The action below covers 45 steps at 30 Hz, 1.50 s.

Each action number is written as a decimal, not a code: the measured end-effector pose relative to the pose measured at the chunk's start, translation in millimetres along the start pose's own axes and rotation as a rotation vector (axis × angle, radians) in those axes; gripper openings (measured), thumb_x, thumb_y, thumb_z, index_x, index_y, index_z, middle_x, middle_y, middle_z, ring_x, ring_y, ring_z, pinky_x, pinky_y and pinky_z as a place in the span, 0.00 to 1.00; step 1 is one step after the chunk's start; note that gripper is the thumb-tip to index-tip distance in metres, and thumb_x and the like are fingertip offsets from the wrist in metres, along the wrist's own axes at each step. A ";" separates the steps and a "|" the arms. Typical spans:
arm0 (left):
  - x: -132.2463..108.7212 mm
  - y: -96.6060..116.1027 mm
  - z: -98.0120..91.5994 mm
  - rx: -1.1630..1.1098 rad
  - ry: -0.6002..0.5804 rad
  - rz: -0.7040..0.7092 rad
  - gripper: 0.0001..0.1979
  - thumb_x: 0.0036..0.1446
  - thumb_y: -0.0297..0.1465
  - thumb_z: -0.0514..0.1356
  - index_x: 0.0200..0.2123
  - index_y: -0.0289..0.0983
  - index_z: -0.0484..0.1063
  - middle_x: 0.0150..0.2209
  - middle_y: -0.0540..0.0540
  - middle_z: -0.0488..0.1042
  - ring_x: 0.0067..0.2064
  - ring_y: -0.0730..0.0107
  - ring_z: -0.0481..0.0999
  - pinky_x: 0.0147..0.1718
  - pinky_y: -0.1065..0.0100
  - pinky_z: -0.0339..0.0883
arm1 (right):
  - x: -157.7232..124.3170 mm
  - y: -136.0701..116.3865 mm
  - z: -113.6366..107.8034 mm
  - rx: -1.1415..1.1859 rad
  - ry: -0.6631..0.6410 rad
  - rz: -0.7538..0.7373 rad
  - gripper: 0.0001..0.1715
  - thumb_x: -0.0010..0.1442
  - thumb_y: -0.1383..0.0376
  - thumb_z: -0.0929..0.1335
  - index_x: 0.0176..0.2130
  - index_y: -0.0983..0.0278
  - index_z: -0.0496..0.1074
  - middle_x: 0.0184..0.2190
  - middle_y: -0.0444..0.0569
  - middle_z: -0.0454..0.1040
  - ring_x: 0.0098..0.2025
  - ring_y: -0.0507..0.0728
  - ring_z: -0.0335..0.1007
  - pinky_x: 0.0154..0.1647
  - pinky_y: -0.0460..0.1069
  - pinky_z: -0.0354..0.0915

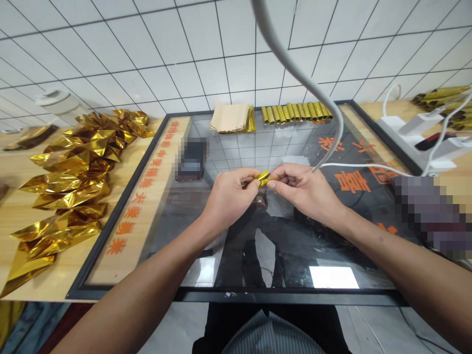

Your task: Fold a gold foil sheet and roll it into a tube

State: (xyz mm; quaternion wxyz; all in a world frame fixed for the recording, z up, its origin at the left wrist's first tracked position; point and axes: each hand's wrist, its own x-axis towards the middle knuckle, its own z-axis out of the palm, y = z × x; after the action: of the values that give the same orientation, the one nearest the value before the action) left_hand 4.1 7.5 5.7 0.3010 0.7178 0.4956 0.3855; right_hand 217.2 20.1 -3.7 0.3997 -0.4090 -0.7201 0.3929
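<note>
Both of my hands meet over the middle of a black-framed glass panel (121, 206). My left hand (230, 194) and my right hand (302, 187) pinch the same small gold foil piece (263, 178) between fingertips, each at one end. The foil piece is folded or rolled tight and mostly hidden by my fingers. At the far edge of the panel lies a row of finished gold foil rolls (297, 112), next to a stack of tan paper sheets (230, 118) with gold foil under it.
A heap of crumpled gold foil sheets (77, 172) covers the wooden table at left. A grey cable (295, 73) hangs down over the panel toward my right hand. White power strips (416, 128) and more gold pieces (440, 94) lie at the right.
</note>
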 end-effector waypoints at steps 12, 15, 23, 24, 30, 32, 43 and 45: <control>2.4 -3.3 -3.2 -0.007 -0.041 0.003 0.10 0.63 0.29 0.60 0.32 0.39 0.82 0.32 0.50 0.84 0.33 0.68 0.81 0.33 0.69 0.71 | -1.3 -5.1 -3.3 -0.106 -0.063 -0.046 0.07 0.69 0.60 0.72 0.38 0.60 0.79 0.35 0.46 0.79 0.37 0.57 0.73 0.39 0.52 0.67; 2.0 -2.8 -2.9 0.058 -0.027 0.037 0.10 0.63 0.27 0.59 0.34 0.39 0.82 0.34 0.50 0.84 0.34 0.68 0.82 0.35 0.69 0.72 | -1.0 -8.1 -2.5 -0.085 -0.059 0.003 0.10 0.69 0.57 0.72 0.38 0.60 0.78 0.34 0.46 0.79 0.36 0.57 0.72 0.37 0.52 0.66; 0.7 -2.0 -3.4 0.052 -0.042 0.062 0.09 0.64 0.27 0.60 0.35 0.40 0.82 0.37 0.49 0.86 0.38 0.67 0.84 0.39 0.69 0.74 | 1.5 -13.0 -1.9 -0.028 -0.017 0.099 0.09 0.66 0.57 0.73 0.36 0.60 0.79 0.31 0.46 0.78 0.32 0.55 0.69 0.31 0.50 0.64; 0.4 -2.0 -3.3 0.053 -0.040 0.062 0.09 0.64 0.27 0.61 0.35 0.40 0.82 0.37 0.49 0.86 0.38 0.67 0.84 0.39 0.69 0.74 | 1.7 -13.4 -1.7 -0.023 -0.012 0.105 0.10 0.65 0.57 0.74 0.35 0.60 0.78 0.30 0.46 0.78 0.32 0.55 0.69 0.31 0.50 0.64; -0.7 -2.5 -1.8 0.005 -0.040 0.064 0.10 0.64 0.26 0.60 0.36 0.40 0.83 0.38 0.49 0.87 0.38 0.68 0.85 0.37 0.71 0.74 | 2.8 -12.7 -0.3 0.026 0.011 0.140 0.11 0.63 0.57 0.75 0.33 0.61 0.77 0.28 0.44 0.76 0.29 0.53 0.66 0.28 0.49 0.63; -0.8 -2.5 -1.3 -0.011 -0.042 0.060 0.10 0.64 0.26 0.60 0.37 0.40 0.83 0.39 0.49 0.87 0.38 0.67 0.85 0.36 0.71 0.74 | 3.1 -11.8 0.2 0.047 0.008 0.149 0.11 0.63 0.57 0.75 0.33 0.61 0.77 0.27 0.44 0.75 0.27 0.52 0.66 0.27 0.49 0.62; -1.8 0.6 0.6 -0.015 -0.064 0.048 0.11 0.63 0.26 0.60 0.37 0.41 0.84 0.36 0.49 0.87 0.40 0.64 0.86 0.36 0.70 0.75 | 4.4 -11.3 -0.9 0.054 -0.001 0.180 0.12 0.62 0.57 0.76 0.32 0.61 0.76 0.25 0.44 0.75 0.26 0.52 0.66 0.25 0.48 0.61; -2.1 0.6 0.9 -0.009 -0.066 0.046 0.11 0.63 0.25 0.59 0.37 0.41 0.84 0.38 0.49 0.87 0.39 0.65 0.86 0.36 0.71 0.75 | 4.8 -12.1 -1.0 0.057 -0.003 0.202 0.12 0.61 0.58 0.76 0.31 0.61 0.75 0.25 0.44 0.74 0.24 0.52 0.65 0.24 0.48 0.61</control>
State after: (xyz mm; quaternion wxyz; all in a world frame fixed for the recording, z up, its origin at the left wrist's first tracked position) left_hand 4.7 5.3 5.2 0.3113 0.7401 0.4669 0.3707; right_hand 213.1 20.3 8.8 0.3683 -0.4673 -0.6645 0.4521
